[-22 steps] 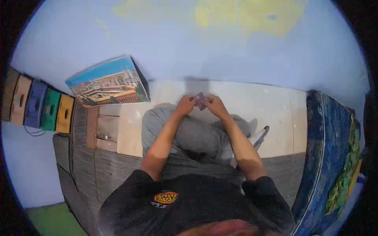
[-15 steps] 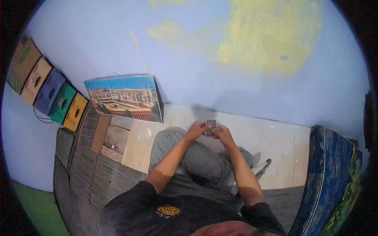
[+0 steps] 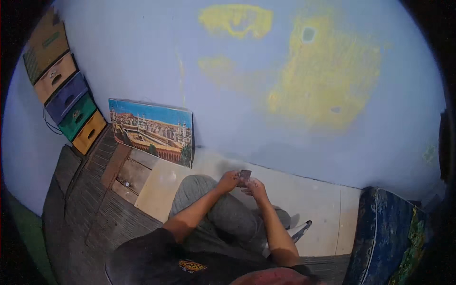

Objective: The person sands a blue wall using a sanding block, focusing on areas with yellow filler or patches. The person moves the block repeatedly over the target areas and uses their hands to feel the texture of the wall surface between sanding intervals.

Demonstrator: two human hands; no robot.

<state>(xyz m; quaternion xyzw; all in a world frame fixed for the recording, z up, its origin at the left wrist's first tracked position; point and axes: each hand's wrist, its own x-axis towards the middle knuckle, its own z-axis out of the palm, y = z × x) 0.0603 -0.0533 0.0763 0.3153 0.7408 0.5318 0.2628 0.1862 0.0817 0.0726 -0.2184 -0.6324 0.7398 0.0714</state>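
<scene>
Held up in front of my crossed legs is a small flat brown rectangle (image 3: 244, 175), like a card or thin packet; its exact kind is too small to make out. My left hand (image 3: 228, 181) pinches its left edge. On the other side my right hand (image 3: 256, 189) is closed at its lower right corner, fingers bent inward. Both forearms rest near my grey trousers (image 3: 232, 221). Under the hands lies a pale floor board (image 3: 304, 199).
A framed city picture (image 3: 152, 133) leans against the wall (image 3: 156, 57). Stacked coloured drawers (image 3: 71, 99) stand at the far left. A blue patterned cushion or mattress (image 3: 380, 232) rises on the right. A dark thin-ended object (image 3: 301, 231) lies beside my right forearm.
The view has tilted up, so more wall shows and my hands sit lower in the picture. Both hands keep hold of the small brown rectangle.
</scene>
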